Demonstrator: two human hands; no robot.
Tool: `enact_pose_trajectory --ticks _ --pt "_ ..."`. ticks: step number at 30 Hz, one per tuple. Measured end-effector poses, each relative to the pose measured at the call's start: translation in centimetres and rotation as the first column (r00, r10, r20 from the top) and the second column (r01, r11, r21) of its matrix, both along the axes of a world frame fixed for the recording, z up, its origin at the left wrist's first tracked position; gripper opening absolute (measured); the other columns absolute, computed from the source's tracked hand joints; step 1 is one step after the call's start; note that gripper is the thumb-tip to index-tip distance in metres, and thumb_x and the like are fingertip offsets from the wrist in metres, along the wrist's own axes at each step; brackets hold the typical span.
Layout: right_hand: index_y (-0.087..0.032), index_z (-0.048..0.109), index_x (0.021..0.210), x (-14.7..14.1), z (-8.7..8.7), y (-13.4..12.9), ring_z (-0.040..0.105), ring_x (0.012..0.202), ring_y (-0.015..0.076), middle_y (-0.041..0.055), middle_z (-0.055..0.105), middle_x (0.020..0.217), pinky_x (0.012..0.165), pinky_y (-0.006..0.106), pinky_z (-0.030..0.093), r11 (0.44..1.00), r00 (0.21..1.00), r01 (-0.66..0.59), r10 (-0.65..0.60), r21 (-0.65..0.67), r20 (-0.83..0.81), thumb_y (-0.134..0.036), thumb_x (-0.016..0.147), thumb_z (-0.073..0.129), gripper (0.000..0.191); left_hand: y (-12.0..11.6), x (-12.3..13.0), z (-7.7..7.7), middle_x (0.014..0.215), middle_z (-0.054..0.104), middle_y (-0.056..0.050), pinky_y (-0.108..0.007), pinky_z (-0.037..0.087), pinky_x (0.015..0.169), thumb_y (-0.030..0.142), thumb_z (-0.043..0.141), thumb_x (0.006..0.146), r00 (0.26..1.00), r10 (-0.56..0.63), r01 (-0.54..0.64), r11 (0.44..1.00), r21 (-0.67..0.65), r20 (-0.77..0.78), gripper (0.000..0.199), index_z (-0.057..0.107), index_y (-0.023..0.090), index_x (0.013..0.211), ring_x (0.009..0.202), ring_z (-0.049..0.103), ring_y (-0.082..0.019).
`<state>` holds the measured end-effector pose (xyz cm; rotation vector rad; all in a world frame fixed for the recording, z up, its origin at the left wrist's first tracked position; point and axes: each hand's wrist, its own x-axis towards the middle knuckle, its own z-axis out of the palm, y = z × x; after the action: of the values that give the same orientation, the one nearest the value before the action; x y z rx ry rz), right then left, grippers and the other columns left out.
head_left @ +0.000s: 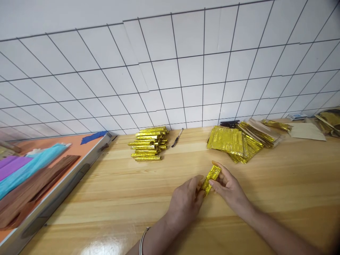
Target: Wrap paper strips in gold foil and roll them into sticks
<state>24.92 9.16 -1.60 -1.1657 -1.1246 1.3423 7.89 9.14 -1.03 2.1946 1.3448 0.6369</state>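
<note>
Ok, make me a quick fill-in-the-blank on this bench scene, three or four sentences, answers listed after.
1. Both hands, the left hand and the right hand, hold one folded piece of ____ foil between them.
2. The neat stack of folded foil bars stands to the ____ of the pen.
3. The loose pile of flat foil sheets lies on the ____ tabletop.
4. On the left wrist sits a thin ____.

Missing words: gold; left; wooden; bangle

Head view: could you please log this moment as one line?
both hands hold gold foil strip | over wooden table | folded stack behind
</note>
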Motion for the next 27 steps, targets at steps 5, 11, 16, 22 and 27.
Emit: enact_pose_trajectory --ticks 5,11,16,22,27 --pt "-0.022 0.039 0.128 0.2 0.0 0.0 0.059 0.063 0.0133 0.0003 0.060 0.079 0.056 0.027 0.048 1.000 0.999 -0.022 0.023 -0.008 0.048 -0.043 0.075 0.062 0.061 0.3 -0.2 0.3 0.095 0.061 -0.003 -0.026 0.044 0.071 0.016 0.044 0.084 0.995 -0.032 0.045 0.991 0.130 -0.096 0.027 0.048 0.024 0.109 0.085 0.056 -0.017" --pt "-0.017 0.057 0.095 0.5 0.4 0.0 0.062 0.069 0.0160 0.0023 0.062 0.076 0.059 0.028 0.049 0.995 0.991 -0.102 0.102 0.001 0.082 -0.049 0.081 0.053 0.035 0.2 -0.4 1.0 0.096 0.060 -0.006 -0.028 0.044 0.073 0.021 0.039 0.089 0.986 -0.080 0.110 0.972 0.207 -0.149 0.023 0.052 0.021 0.108 0.085 0.055 -0.018" --pt "-0.017 0.057 0.086 0.5 0.3 0.0 0.063 0.069 0.0157 0.0026 0.064 0.076 0.058 0.027 0.049 0.992 0.987 -0.127 0.128 -0.010 0.102 -0.052 0.082 0.050 0.036 0.3 -0.4 0.6 0.090 0.061 -0.006 -0.026 0.044 0.068 0.024 0.041 0.089 0.989 -0.058 0.080 0.982 0.170 -0.132 0.022 0.054 0.020 0.106 0.078 0.055 -0.017" --pt "-0.018 0.055 0.087 0.7 0.3 0.0 0.061 0.068 0.0140 0.0012 0.062 0.077 0.058 0.025 0.047 0.990 0.983 -0.136 0.133 0.017 0.125 -0.049 0.084 0.048 0.032 0.3 -0.5 0.5 0.086 0.063 -0.004 -0.023 0.043 0.066 0.022 0.041 0.088 0.999 -0.044 0.044 0.999 0.007 0.026 0.023 0.057 0.022 0.104 0.075 0.056 -0.015" --pt "-0.019 0.046 0.116 0.6 0.0 0.1 0.057 0.063 0.0129 -0.0004 0.060 0.077 0.055 0.025 0.047 0.998 0.984 -0.047 0.039 0.042 0.176 -0.043 0.082 0.053 0.042 0.3 -0.3 0.9 0.084 0.064 -0.001 -0.021 0.043 0.067 0.022 0.043 0.086 0.987 -0.020 0.041 0.991 -0.127 0.161 0.023 0.060 0.023 0.101 0.076 0.056 -0.014"
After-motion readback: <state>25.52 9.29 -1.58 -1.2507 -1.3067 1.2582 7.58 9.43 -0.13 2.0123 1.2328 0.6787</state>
